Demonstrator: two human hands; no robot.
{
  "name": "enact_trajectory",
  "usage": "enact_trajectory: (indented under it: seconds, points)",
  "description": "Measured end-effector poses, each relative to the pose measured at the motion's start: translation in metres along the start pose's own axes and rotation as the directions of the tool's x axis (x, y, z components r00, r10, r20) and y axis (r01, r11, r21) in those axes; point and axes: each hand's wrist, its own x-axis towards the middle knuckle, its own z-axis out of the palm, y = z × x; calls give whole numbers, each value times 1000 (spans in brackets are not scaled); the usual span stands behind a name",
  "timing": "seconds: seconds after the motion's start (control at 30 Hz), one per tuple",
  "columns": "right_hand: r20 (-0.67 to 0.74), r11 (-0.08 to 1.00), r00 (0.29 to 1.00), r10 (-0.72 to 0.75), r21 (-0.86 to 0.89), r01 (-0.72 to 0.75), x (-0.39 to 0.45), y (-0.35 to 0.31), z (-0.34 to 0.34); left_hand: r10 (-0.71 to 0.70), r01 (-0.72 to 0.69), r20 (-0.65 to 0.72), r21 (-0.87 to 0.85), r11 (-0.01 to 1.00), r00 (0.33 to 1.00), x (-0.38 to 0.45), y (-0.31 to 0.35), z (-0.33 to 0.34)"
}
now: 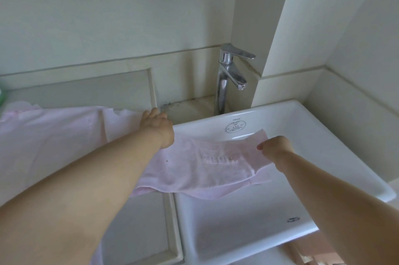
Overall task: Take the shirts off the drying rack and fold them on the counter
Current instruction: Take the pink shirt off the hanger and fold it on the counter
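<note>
A pale pink shirt [64,135] lies spread over the counter [133,228], and its right part drapes across the white sink [323,135]. My left hand [158,127] grips the shirt's far edge where counter meets sink, fingers curled over the fabric. My right hand [275,148] pinches the shirt's right edge and holds it lifted above the basin. A folded flap with faint raised lettering lies between my hands. The drying rack is out of view.
A chrome faucet [228,79] stands behind the sink in the corner. The basin's drain [293,219] is at the lower right. Walls close off the back and right. Something green [2,96] pokes in at the left edge.
</note>
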Motion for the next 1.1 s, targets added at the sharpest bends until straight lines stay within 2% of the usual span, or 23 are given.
enact_trajectory:
  seconds: [0.13,0.27,0.33,0.47,0.57,0.63,0.77,0.93,0.97,1.03,1.1]
  points:
    - [-71,997,995,64,56,-60,4,5,-10,17,-17,-17,0,1000,1000,0,9,-8]
    - [-79,997,995,67,44,-63,6,5,-16,-13,-41,-254,-207,978,967,7,24,-30]
    - [-56,998,997,59,31,-58,9,6,-16,9,-72,-263,-230,971,965,13,34,-41]
    - [86,999,996,37,-29,-35,13,9,-2,54,-50,17,-177,983,998,13,48,-22]
    - [183,999,983,17,-36,-11,15,18,9,104,-91,212,-70,993,972,6,45,0]
    - [170,1000,985,-7,-20,11,17,24,16,129,-132,253,-5,991,959,3,44,7]
    - [42,998,997,67,-1,-67,20,32,30,136,-166,299,77,983,944,-2,44,7]
    - [-122,986,991,56,160,-36,21,16,25,174,-191,360,12,982,917,-11,55,3]
    - [-86,990,995,45,135,-33,20,15,25,187,-208,377,17,978,907,-12,58,3]
    - [85,999,995,53,8,-54,11,13,27,187,-247,436,84,965,880,-16,63,2]
    - [98,991,987,130,-49,-126,12,20,38,156,-273,503,167,947,850,-19,67,5]
